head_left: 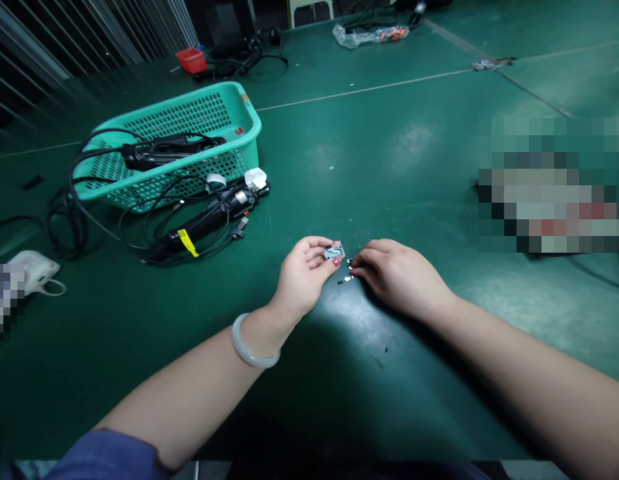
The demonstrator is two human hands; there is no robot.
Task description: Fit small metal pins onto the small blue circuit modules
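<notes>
Between the thumb and fingers of my left hand (305, 272) is a small rectangular grey-blue part (334, 252), with fine detail on its face too small to make out. My right hand (396, 273) rests close beside it on the table, its thumb and index finger pinched together. Whatever that pinch holds, if anything, is too small to name. Just under the fingertips lie tiny white pieces (348, 279) and a tiny black piece (340, 283).
A green table (309, 180) spans the view. On the left stands a turquoise basket (254, 127) holding black cabled tools; another black cylindrical tool (209, 217) with cables lies before it. Farther back are a red box (192, 61) and a plastic-wrapped bundle (372, 35).
</notes>
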